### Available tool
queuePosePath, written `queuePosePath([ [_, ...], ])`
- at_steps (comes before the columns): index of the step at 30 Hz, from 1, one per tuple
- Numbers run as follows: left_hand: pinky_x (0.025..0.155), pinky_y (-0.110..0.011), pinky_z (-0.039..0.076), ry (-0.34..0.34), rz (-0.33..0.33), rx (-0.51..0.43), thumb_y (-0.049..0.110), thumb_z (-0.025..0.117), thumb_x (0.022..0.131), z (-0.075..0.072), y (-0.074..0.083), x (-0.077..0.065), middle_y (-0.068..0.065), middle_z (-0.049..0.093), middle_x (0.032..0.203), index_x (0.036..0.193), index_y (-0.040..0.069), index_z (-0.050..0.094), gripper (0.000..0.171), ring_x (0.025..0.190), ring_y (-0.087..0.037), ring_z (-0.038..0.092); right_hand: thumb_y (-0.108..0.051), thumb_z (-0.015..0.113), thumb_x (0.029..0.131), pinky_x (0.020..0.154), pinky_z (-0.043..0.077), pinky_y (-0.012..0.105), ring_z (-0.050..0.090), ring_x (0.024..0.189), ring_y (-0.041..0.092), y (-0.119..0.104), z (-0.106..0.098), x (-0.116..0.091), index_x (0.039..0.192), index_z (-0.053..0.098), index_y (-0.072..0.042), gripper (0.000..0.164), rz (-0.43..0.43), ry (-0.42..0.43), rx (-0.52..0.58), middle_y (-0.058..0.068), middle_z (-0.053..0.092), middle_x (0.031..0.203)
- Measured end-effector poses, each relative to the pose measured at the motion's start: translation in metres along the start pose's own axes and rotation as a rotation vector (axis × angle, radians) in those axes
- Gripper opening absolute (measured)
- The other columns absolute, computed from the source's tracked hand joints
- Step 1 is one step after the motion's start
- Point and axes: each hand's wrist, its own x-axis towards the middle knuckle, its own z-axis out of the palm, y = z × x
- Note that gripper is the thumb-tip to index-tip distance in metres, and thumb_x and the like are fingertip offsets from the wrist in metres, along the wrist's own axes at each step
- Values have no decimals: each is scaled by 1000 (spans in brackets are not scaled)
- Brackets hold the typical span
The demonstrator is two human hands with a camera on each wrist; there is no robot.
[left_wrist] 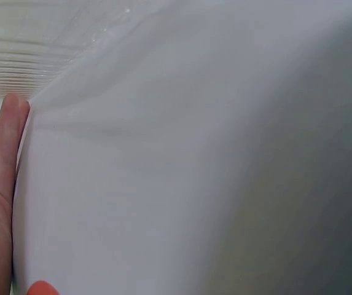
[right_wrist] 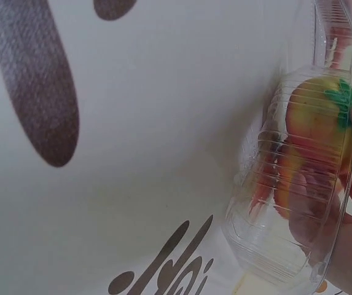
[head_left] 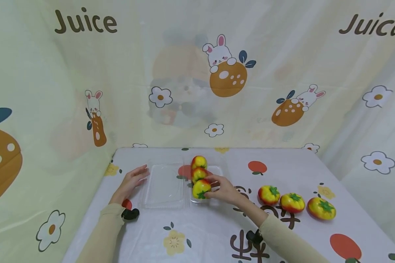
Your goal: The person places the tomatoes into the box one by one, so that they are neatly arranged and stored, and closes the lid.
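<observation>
- L hand [head_left: 130, 184]: left of ctr in head view, forearm rising from bottom edge, fingers extended twd upper right, at left side of clear lid half [head_left: 164, 186].
- L grip: fingers approx straight, nothing held; tips at the lid's edge. L wrist view, far left: fingertips against ridged clear plastic, actual contact pressure can't tell.
- R hand [head_left: 223, 189]: just right of ctr, forearm slanting up from lower right, hand over right side of clear tray half [head_left: 218, 171].
- R grip: narrow, thumb + fingers pinching front fruit [head_left: 201, 188], yellow-red w/ green calyx. R wrist view, right edge: thumb by calyx, other fingers seen thru ridged wall.
- Front fruit pos.: in tray, left side, nearest the bottom of the frame; calyx twd viewer.
- Same row, going up the frame: middle fruit [head_left: 198, 174], then rear fruit [head_left: 199, 162], all close together.
- Outside tray, right of ctr, on printed cloth [head_left: 145, 237]: 3 more of same type, in a slanting row: left one [head_left: 268, 194], mid one [head_left: 292, 202], far-right one [head_left: 321, 209].
- Both wrists: beige sleeves, blk device at each (L [head_left: 130, 214], R [head_left: 254, 237]).
</observation>
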Motion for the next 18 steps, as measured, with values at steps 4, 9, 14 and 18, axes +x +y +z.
queuePosePath([
  [4, 114, -45, 34, -4, 1, 15, 21, 55, 102, 0, 0, -1, -15, 33, 157, 153, 8, 34, 57, 142, -30, 34, -13, 82, 80, 84, 58, 38, 62, 102, 29, -1, 0, 0, 126, 61, -5, 51, 21, -10, 0, 13, 63, 117],
  [9, 113, -44, 35, -2, -3, 16, 21, 56, 101, 0, 0, -1, -15, 35, 157, 153, 7, 35, 57, 142, -30, 35, -14, 83, 79, 85, 57, 40, 61, 103, 30, -2, -2, -1, 127, 60, -4, 54, 41, -20, 3, 14, 62, 117],
  [14, 113, -43, 35, 2, -16, 15, 22, 57, 101, 0, 0, -1, -14, 35, 157, 153, 8, 35, 58, 142, -29, 36, -17, 82, 80, 86, 57, 39, 61, 105, 31, -1, -3, -1, 127, 60, -4, 54, 34, -28, 6, 14, 62, 119],
  [18, 113, -43, 35, -4, -12, 12, 21, 58, 101, -1, 1, -1, -14, 34, 157, 153, 9, 35, 58, 142, -29, 35, -21, 79, 83, 88, 56, 40, 61, 108, 32, 0, -10, -1, 126, 61, -3, 50, 32, -25, 14, 13, 63, 122],
])
